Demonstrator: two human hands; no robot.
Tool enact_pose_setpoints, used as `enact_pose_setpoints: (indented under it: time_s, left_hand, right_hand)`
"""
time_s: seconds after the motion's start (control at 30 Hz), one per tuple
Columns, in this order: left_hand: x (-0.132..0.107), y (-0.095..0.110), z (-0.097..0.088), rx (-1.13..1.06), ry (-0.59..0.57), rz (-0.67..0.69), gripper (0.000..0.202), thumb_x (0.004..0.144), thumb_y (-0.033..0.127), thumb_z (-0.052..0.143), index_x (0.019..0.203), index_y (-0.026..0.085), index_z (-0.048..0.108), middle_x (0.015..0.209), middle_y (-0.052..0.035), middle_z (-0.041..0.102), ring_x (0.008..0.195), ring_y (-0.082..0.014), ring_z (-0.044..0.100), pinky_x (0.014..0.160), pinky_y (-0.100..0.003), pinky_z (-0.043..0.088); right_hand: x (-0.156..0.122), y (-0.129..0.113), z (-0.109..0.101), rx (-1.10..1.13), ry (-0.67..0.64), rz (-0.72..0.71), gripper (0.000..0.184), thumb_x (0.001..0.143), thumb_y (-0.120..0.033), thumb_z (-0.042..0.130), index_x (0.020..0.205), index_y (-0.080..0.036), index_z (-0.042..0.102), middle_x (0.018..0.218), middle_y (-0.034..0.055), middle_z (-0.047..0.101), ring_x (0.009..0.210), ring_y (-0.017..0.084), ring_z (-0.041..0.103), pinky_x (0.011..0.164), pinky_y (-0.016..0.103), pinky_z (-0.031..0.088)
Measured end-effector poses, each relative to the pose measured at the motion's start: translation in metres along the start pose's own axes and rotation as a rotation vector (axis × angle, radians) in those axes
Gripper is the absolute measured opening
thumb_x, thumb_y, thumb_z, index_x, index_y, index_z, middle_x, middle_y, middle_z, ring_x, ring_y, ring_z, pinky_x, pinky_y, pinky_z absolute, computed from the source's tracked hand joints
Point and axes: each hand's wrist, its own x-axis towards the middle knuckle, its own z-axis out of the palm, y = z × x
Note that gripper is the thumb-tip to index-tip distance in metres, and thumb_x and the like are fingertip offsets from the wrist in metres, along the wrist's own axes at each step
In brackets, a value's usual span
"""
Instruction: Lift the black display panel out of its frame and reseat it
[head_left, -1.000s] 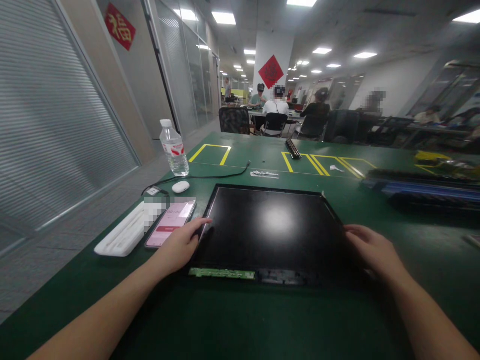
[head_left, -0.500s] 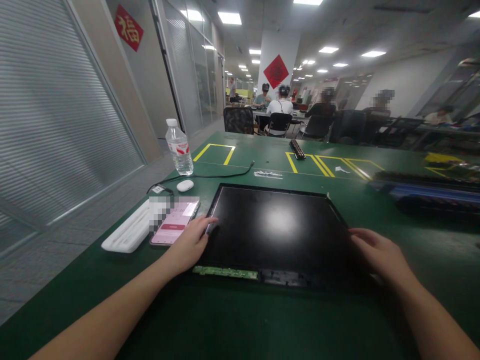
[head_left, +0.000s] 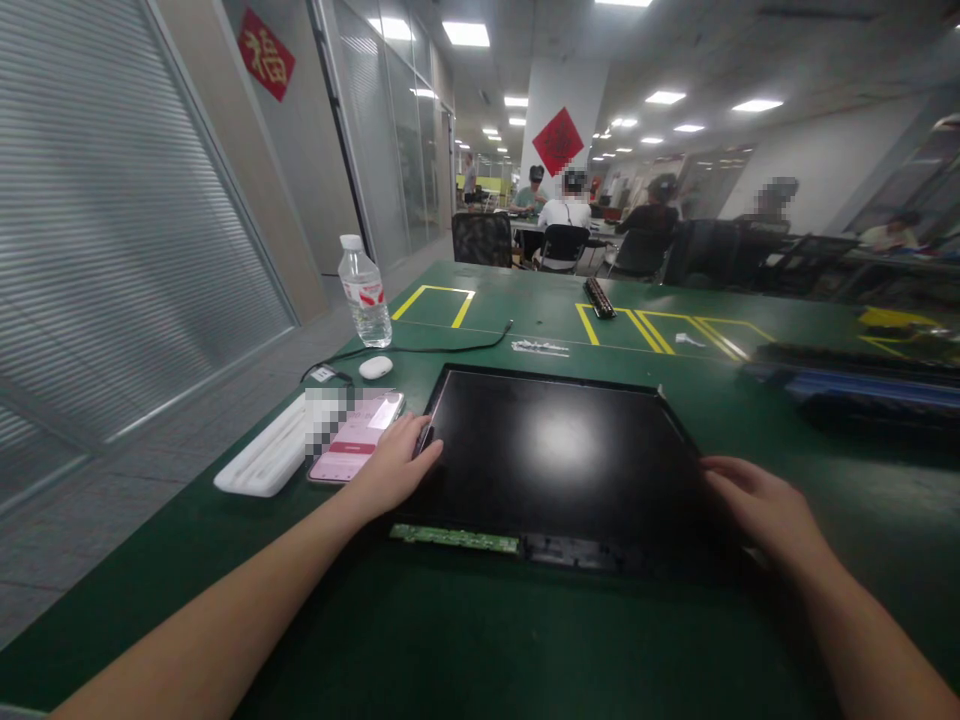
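The black rectangular screen panel (head_left: pixel 555 480) lies on the green table (head_left: pixel 480 650), right of the pink-screened phone (head_left: pixel 352 442), behind which sit a white oval object (head_left: pixel 376 368) and, farther back, a clear plastic bottle (head_left: pixel 365 305).

i sit at a broad, smooth green tabletop (head_left: pixel 480 650) marked toward the far side with yellow tape outlines (head_left: pixel 465 309). nearest me, in the middle, lies a flat, glossy black rectangular panel (head_left: pixel 510 450). to its left i have a thin phone with a pink screen (head_left: pixel 351 440), and just left of that an oblong white tray-like case (head_left: pixel 259 462). farther back are a small rounded white object (head_left: pixel 376 368), a clear plastic bottle with a white cap (head_left: pixel 366 302) and a thin black cable (head_left: pixel 450 350). beyond the panel are crumpled whitish strips (head_left: pixel 540 348), a dark ridged bar (head_left: pixel 598 298) and a small white scrap (head_left: pixel 688 340). at the right, a long blue-and-black object (head_left: pixel 862 388) blurs.
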Motion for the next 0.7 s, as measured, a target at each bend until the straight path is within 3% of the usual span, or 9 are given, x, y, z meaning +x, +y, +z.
enact_pose_setpoints:
  time_s: [0.13, 0.27, 0.37, 0.47, 0.7]
  left_hand:
    - [0.0003, -0.0020, 0.0005, 0.009, -0.008, -0.044, 0.066, 0.093, 0.052, 0.051, 0.143, 0.009, 0.060, 0.158, -0.0258, 0.056, 0.153, -0.0429, 0.045, 0.124, -0.060, 0.033]
    - [0.0014, -0.0059, -0.0001, 0.009, -0.003, -0.046, 0.064, 0.093, 0.051, 0.052, 0.142, 0.011, 0.060, 0.158, -0.0247, 0.058, 0.154, -0.0426, 0.043, 0.125, -0.060, 0.033]
    - [0.0024, -0.0085, -0.0018, 0.009, 0.008, -0.036, 0.062, 0.094, 0.050, 0.051, 0.143, 0.013, 0.060, 0.156, -0.0225, 0.060, 0.153, -0.0417, 0.044, 0.125, -0.060, 0.033]
    - [0.0026, -0.0088, -0.0035, 0.011, 0.008, -0.030, 0.069, 0.094, 0.054, 0.050, 0.145, 0.009, 0.057, 0.158, -0.0258, 0.057, 0.153, -0.0429, 0.044, 0.125, -0.061, 0.032]
    - [0.0033, -0.0055, -0.0047, 0.011, 0.009, -0.026, 0.074, 0.093, 0.055, 0.048, 0.145, 0.003, 0.056, 0.158, -0.0309, 0.055, 0.153, -0.0439, 0.044, 0.126, -0.060, 0.030]
  right_hand:
    - [-0.0024, -0.0038, -0.0004, 0.010, -0.007, 0.024, 0.045, 0.067, -0.054, 0.057, 0.095, -0.026, 0.078, 0.101, 0.0104, 0.081, 0.097, 0.034, 0.072, 0.090, 0.047, 0.053]
    - [-0.0031, -0.0048, -0.0011, 0.005, -0.013, 0.032, 0.046, 0.068, -0.054, 0.057, 0.096, -0.026, 0.079, 0.102, 0.0108, 0.081, 0.097, 0.034, 0.072, 0.089, 0.047, 0.053]
    - [-0.0026, -0.0041, -0.0018, 0.009, -0.025, 0.045, 0.047, 0.069, -0.054, 0.057, 0.099, -0.025, 0.079, 0.103, 0.0117, 0.081, 0.093, 0.034, 0.072, 0.082, 0.046, 0.055]
    - [-0.0021, -0.0029, -0.0019, 0.008, -0.032, 0.054, 0.047, 0.070, -0.053, 0.057, 0.100, -0.025, 0.079, 0.105, 0.0125, 0.080, 0.091, 0.034, 0.072, 0.077, 0.046, 0.056]
    - [0.0018, 0.0051, 0.0017, -0.018, 0.016, -0.028, 0.042, 0.071, -0.053, 0.058, 0.096, -0.027, 0.079, 0.099, 0.0103, 0.081, 0.093, 0.034, 0.072, 0.086, 0.047, 0.054]
